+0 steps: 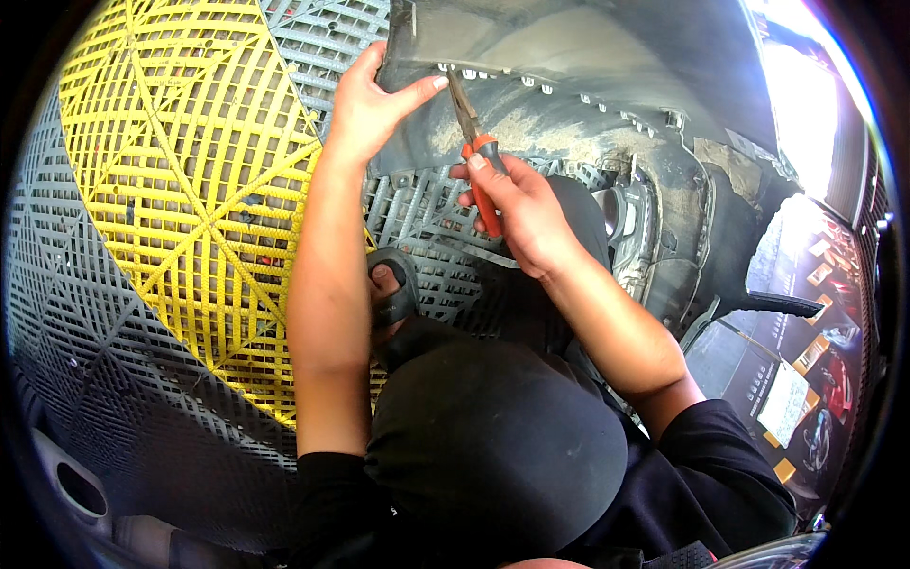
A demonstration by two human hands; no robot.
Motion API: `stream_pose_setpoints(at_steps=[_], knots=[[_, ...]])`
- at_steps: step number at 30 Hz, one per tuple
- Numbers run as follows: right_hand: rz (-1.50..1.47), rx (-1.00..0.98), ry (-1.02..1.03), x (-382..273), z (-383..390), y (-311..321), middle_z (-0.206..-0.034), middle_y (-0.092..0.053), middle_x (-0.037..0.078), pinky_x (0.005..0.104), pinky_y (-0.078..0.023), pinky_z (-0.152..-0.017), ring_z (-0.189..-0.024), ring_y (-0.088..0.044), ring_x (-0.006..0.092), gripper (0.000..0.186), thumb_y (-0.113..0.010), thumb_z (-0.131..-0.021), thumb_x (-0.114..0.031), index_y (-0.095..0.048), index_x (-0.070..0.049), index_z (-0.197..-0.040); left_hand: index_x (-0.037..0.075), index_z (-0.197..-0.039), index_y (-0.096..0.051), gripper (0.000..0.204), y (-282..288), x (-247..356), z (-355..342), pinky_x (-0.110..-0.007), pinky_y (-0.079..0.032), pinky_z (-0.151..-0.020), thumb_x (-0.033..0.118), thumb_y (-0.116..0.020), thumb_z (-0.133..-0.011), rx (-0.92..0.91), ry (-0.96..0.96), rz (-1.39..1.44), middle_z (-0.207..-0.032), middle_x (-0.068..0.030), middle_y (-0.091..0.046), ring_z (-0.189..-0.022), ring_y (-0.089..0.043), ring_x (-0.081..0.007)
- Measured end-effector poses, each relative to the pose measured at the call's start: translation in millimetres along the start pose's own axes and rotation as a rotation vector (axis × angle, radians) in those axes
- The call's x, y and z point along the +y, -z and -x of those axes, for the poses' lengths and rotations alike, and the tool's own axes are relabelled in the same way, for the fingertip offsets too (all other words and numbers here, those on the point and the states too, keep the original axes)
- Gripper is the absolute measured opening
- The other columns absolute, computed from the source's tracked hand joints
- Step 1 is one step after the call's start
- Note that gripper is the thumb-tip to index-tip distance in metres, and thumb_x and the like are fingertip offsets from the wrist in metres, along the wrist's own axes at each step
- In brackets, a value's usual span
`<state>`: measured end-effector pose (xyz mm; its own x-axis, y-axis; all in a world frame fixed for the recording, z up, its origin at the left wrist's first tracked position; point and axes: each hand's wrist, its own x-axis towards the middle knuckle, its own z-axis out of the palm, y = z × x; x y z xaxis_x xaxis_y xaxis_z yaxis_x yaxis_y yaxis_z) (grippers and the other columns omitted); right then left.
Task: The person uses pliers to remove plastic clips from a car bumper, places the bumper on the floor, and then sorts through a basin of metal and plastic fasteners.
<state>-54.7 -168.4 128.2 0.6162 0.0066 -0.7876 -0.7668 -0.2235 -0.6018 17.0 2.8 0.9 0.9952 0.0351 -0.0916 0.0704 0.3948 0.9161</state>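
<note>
In the head view, I see the right hand (531,213) closed around red-and-black-handled pliers (485,152), their tips by the row of pale clips (529,82) along a dark curved panel (578,43); the left hand (363,116) is at the panel's left edge, thumb and index finger spread apart; I cannot tell whether it grips. Yellow grid flooring (204,223) lies to the left.

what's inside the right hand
Pliers: their red-and-black handles partly show around the right hand. The stretch within the grip is covered, so it can't be seen.
</note>
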Motion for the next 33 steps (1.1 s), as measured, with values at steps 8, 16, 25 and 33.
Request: stream_pose_setpoints(at_steps=[8,16,25,33], knots=[[-0.186,0.119,-0.043,-9.3,1.7,-14.0,-0.116,-0.061,0.002,0.027,-0.045,-0.066,-0.09,-0.059,0.0109,0.05,-0.066,-0.1,-0.042,-0.05,-0.008,-0.132,0.0,-0.122,-0.065,0.056,4.6,13.4,-16.6,-0.03,-0.054,-0.092,0.016,-0.091,-0.075,-0.095,-0.009,-0.173,-0.111,-0.0079,-0.074,-0.1,-0.069,-0.0144],[-0.177,0.061,0.029,-18.2,3.7,0.7,-0.117,-0.066,0.0,0.0235,-0.042,-0.061,-0.084,-0.056,0.0074,0.047,-0.064,-0.101,-0.041,-0.054,-0.009,-0.133,-0.001,-0.123,-0.063,0.055,-10.2,15.5,-8.2,-0.031,-0.055,-0.092,0.009,-0.09,-0.076,-0.005,0.03,0.004,-0.112,-0.0083,-0.073,-0.102,-0.068,-0.0146],[-0.395,-0.001,-0.112,-28.6,2.4,-3.0,-0.117,-0.069,0.007,0.0208,-0.04,-0.046,-0.073,-0.057,0.0084,0.036,-0.058,-0.104,-0.034,-0.055,-0.007,-0.128,-0.002,-0.123,-0.062,0.051,-13.1,13.4,1.8,-0.031,-0.054,-0.093,-0.001,-0.085,-0.078,0.066,0.061,0.097,-0.114,-0.0084,-0.071,-0.102,-0.067,-0.0152],[-0.34,0.072,-0.154,-38.4,1.6,-16.2,-0.106,-0.069,-0.001,0.0224,-0.037,-0.046,-0.068,-0.052,0.0063,0.036,-0.068,-0.098,-0.037,-0.063,-0.01,-0.122,-0.002,-0.123,-0.062,0.045,-21.1,11.2,-1.8,-0.03,-0.054,-0.092,-0.004,-0.08,-0.082,0.143,0.068,0.126,-0.114,-0.0093,-0.071,-0.102,-0.067,-0.0159]])
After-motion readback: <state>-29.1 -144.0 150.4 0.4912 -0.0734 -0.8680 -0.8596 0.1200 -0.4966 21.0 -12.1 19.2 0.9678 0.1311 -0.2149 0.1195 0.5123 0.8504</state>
